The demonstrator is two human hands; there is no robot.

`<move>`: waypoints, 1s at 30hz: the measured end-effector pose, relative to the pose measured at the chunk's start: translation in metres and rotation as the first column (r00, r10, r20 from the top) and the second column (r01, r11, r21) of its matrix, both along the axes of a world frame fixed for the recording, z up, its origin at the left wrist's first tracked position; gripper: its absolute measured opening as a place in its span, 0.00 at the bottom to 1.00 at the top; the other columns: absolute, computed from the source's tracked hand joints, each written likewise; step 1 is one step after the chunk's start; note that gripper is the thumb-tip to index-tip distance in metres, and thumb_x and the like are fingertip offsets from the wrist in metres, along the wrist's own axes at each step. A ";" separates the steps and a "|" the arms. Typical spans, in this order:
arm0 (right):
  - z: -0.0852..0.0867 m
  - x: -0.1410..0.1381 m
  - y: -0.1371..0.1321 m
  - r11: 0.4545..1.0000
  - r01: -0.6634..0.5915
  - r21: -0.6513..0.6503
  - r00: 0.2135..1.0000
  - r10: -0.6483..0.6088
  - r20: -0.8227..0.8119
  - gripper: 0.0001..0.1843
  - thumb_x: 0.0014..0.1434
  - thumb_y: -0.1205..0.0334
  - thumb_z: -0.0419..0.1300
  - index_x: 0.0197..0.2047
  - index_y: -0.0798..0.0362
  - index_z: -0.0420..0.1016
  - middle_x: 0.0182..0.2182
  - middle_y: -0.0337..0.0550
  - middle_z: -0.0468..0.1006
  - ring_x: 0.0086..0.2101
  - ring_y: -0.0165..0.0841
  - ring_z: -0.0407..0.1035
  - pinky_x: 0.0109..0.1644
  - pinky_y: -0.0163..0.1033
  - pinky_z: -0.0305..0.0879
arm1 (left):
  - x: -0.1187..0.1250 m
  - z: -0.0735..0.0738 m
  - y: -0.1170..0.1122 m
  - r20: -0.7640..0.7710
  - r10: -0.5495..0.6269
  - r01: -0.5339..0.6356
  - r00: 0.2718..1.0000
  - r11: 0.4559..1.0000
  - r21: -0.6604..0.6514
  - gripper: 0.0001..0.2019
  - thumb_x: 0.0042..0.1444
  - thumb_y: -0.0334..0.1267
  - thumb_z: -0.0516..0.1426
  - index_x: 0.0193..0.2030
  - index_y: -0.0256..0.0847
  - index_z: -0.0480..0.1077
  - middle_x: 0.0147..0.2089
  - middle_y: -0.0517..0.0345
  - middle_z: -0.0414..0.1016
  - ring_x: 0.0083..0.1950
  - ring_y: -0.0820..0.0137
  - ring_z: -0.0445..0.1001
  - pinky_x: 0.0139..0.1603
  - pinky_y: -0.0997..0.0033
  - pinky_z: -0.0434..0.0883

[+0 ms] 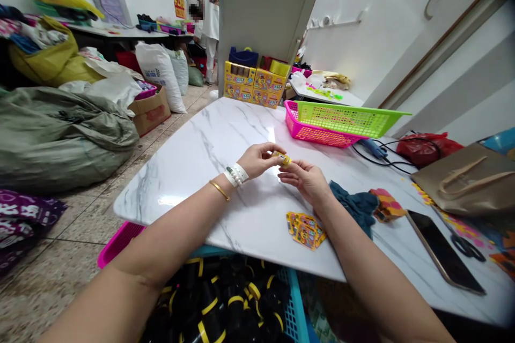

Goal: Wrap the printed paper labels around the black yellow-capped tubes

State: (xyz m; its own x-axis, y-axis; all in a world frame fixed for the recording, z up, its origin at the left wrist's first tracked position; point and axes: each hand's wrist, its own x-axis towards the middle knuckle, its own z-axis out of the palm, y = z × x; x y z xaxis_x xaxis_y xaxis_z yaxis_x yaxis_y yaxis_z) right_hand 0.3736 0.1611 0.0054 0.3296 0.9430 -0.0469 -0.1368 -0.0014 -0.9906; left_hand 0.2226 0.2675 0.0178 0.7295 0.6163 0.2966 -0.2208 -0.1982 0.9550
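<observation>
Both my hands meet above the white marble table (209,144). My left hand (259,159) and my right hand (303,178) pinch a small yellow item (282,158) between their fingertips. A white band and a gold bangle sit on my left wrist. A small stack of yellow and orange sticker cards (306,229) lies on the table just under my right forearm. A dark teal cloth (356,208) lies to the right of that hand.
A pink basket (317,131) and a green basket (350,118) stand at the table's far side. A phone (442,252), scissors (464,244) and a brown paper bag (470,182) lie at right. A blue crate of black and yellow parts (225,300) sits below. A person stands far back.
</observation>
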 end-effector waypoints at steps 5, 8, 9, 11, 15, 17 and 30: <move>0.004 -0.003 -0.006 0.990 0.049 0.130 0.988 -0.067 0.141 0.20 0.43 0.52 0.75 0.35 0.52 0.76 0.30 0.41 0.83 0.30 0.34 0.78 0.40 0.41 0.78 | -0.001 -0.001 0.001 -0.041 -0.016 0.016 0.999 1.000 0.009 0.13 0.52 0.36 0.64 0.45 0.33 0.76 0.36 0.53 0.80 0.33 0.75 0.74 0.36 0.74 0.70; 0.003 -0.010 -0.011 0.966 0.003 0.258 0.909 -0.110 0.402 0.16 0.46 0.55 0.74 0.36 0.51 0.77 0.32 0.41 0.83 0.33 0.35 0.79 0.44 0.43 0.77 | -0.004 0.000 0.004 -0.100 -0.053 0.055 0.994 0.998 0.011 0.10 0.54 0.36 0.63 0.41 0.32 0.78 0.32 0.54 0.79 0.30 0.76 0.73 0.33 0.75 0.69; 0.002 -0.013 -0.012 0.963 -0.015 0.268 0.873 -0.118 0.473 0.14 0.48 0.55 0.73 0.36 0.50 0.77 0.33 0.41 0.83 0.34 0.36 0.79 0.44 0.44 0.77 | -0.004 0.000 0.004 -0.119 -0.069 0.071 0.990 0.997 0.013 0.09 0.54 0.37 0.63 0.38 0.32 0.78 0.30 0.54 0.78 0.29 0.76 0.72 0.33 0.75 0.69; 0.000 -0.015 -0.013 0.964 -0.010 0.266 0.816 -0.146 0.560 0.12 0.50 0.55 0.71 0.36 0.50 0.77 0.33 0.42 0.83 0.33 0.36 0.79 0.44 0.44 0.77 | -0.003 0.000 0.004 -0.148 -0.083 0.083 0.985 0.997 -0.007 0.10 0.55 0.39 0.63 0.35 0.31 0.77 0.28 0.54 0.77 0.27 0.76 0.72 0.30 0.76 0.68; -0.001 -0.010 -0.006 0.966 0.088 0.244 0.876 -0.192 0.443 0.16 0.49 0.52 0.70 0.37 0.51 0.75 0.31 0.43 0.83 0.31 0.36 0.79 0.41 0.44 0.78 | -0.001 -0.002 0.003 -0.094 -0.072 0.060 0.993 0.991 -0.123 0.20 0.57 0.45 0.63 0.49 0.31 0.74 0.31 0.54 0.77 0.26 0.77 0.72 0.26 0.77 0.66; -0.001 -0.006 -0.003 0.974 0.091 0.209 0.927 -0.160 0.340 0.21 0.46 0.52 0.72 0.39 0.52 0.73 0.31 0.42 0.82 0.30 0.36 0.79 0.40 0.45 0.78 | -0.001 -0.002 0.003 -0.061 -0.063 0.053 0.996 0.988 -0.143 0.21 0.55 0.45 0.64 0.51 0.32 0.72 0.34 0.53 0.77 0.26 0.78 0.71 0.26 0.78 0.65; 0.001 -0.009 -0.010 0.953 -0.014 0.302 0.755 -0.187 0.628 0.17 0.53 0.55 0.68 0.46 0.48 0.75 0.35 0.42 0.82 0.34 0.36 0.79 0.42 0.43 0.78 | 0.002 -0.011 0.006 -0.185 -0.085 0.058 0.979 0.988 -0.146 0.21 0.58 0.53 0.60 0.28 0.34 0.69 0.19 0.61 0.67 0.18 0.78 0.65 0.20 0.77 0.60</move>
